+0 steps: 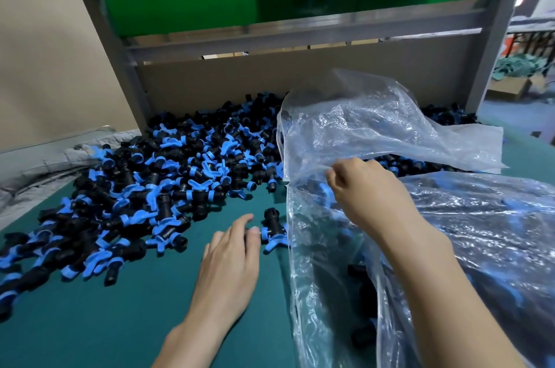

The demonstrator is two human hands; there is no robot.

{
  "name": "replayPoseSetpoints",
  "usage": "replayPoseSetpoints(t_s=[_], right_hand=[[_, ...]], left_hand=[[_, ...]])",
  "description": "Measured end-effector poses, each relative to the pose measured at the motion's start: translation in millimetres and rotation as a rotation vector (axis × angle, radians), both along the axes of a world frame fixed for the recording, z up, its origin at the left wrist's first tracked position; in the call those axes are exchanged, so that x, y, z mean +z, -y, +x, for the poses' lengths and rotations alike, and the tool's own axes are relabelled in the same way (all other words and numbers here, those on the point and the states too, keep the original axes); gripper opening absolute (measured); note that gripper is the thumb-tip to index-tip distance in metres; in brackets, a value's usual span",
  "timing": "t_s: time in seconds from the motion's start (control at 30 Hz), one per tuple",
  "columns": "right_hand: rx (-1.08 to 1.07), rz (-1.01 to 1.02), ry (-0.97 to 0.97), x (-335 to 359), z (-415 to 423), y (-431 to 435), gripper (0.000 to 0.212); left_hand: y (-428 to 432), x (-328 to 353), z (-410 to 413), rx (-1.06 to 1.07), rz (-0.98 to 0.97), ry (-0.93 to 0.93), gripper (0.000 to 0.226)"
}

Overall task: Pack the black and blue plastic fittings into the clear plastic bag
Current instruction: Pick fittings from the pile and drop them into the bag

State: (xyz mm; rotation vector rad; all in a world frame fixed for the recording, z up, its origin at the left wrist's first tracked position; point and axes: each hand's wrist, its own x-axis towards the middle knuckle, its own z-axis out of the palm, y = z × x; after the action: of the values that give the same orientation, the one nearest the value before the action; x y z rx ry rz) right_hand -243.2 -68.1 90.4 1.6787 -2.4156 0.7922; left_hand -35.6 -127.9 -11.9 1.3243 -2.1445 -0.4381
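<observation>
Fingers of the left hand point(228, 262) lie relaxed on the green bench point(120, 322), tips touching a lone black and blue fitting point(271, 228) just ahead. Right hand point(366, 190) pinches the clear bag point(375, 121) by its rim, with fittings showing inside. The loose pile point(168, 175) sprawls left of and beyond the left hand.

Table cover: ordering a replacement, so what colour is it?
The table cover is dark teal green, best seen in the head view.
</observation>
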Motion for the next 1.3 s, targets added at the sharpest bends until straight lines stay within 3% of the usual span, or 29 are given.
replayPoseSetpoints(t_s=[0.23,0.33,0.47,0.63,1.3], right_hand=[[-0.011,0.004,-0.006,0,0,0,0.039],[-0.008,0.005,-0.013,-1,0,-1,0.038],[0.000,0.013,-0.019,-1,-1,0,0.036],[0.000,0.017,-0.029,-1,-1,0,0.035],[-0.003,0.017,-0.032,-2,0,0,0.037]], left_hand=[[8,-3,2,-0.022,-0.087,0.084,0.025],[9,-5,3,-0.008,-0.039,-0.093,0.011],[11,-3,6,0.100,0.102,-0.392,0.037],[12,2,8,0.177,0.161,-0.511,0.051],[12,7,9,0.190,0.231,-0.584,0.052]])
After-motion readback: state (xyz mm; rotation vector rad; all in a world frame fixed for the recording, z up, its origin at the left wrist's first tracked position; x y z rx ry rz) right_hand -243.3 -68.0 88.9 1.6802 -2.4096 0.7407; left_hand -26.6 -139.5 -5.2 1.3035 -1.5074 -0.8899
